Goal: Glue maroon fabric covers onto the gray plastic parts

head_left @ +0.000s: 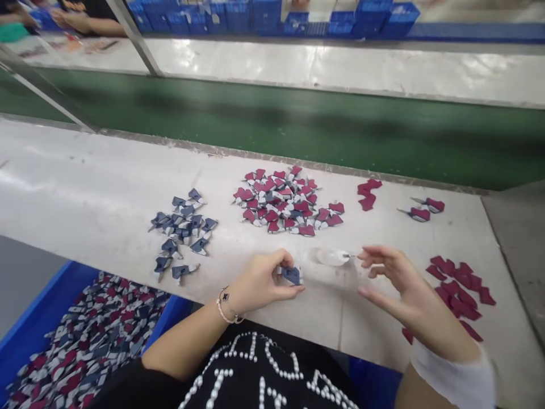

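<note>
My left hand (266, 281) pinches a small dark blue and white plastic part (292, 275) between thumb and fingers, just above the table's near side. My right hand (389, 278) is open, thumb and fingers apart, with nothing visible in it. Close to its fingertips lies a small translucent bottle (334, 257) with a thin needle tip pointing right; the bottle is slightly blurred. Beyond both hands is a pile of maroon-topped parts (285, 199). To the left lies a group of blue and white parts (183, 227). Loose maroon pieces (462, 284) are scattered right of my right hand.
Two maroon-topped parts (419, 214) and a few maroon pieces (368, 190) lie farther back on the white table (106, 176). A blue bin (51, 301) full of parts stands at lower left. Across a green strip (298, 125), another person's arm (93, 25) shows near blue crates (266, 17).
</note>
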